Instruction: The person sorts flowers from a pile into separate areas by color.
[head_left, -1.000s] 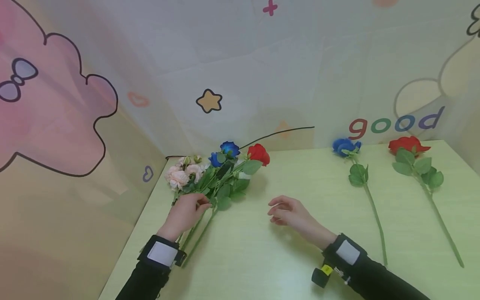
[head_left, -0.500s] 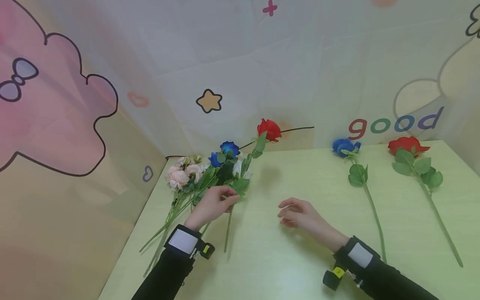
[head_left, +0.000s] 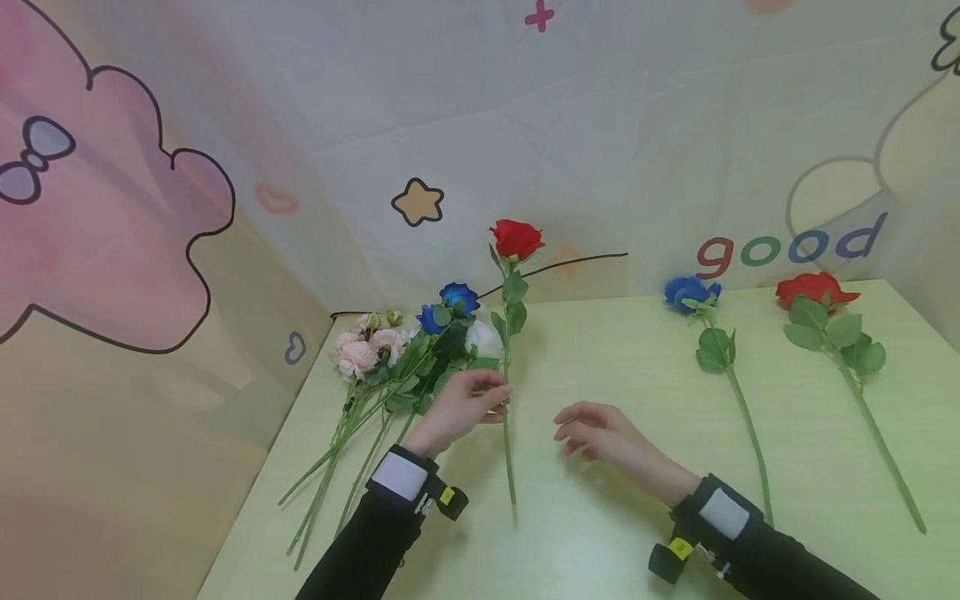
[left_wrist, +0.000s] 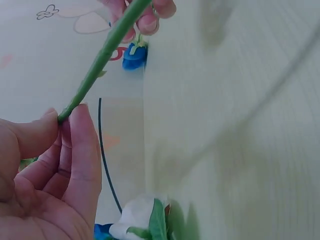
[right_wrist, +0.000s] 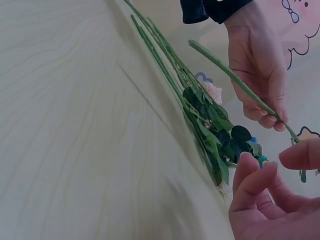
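A red rose [head_left: 517,240] stands nearly upright in the head view, its green stem pinched between thumb and fingertips of my left hand [head_left: 463,408]. In the left wrist view the stem [left_wrist: 102,57] runs up and right from those fingertips. My right hand [head_left: 611,442] hovers to the right of the stem with its fingers loosely bent and nothing between them. Left of the rose lie blue roses [head_left: 458,297], a white rose [head_left: 483,337] and pale pink flowers [head_left: 358,354], their stems pointing toward the front.
On the right side of the pale table [head_left: 600,350] lie a single blue rose [head_left: 692,294] and another red rose [head_left: 813,290], stems toward the front. A printed backdrop [head_left: 510,150] rises behind the table's far edge.
My left hand has lifted the red rose out of the left bunch, moved it right and turned it upright. The right hand has shifted slightly right.
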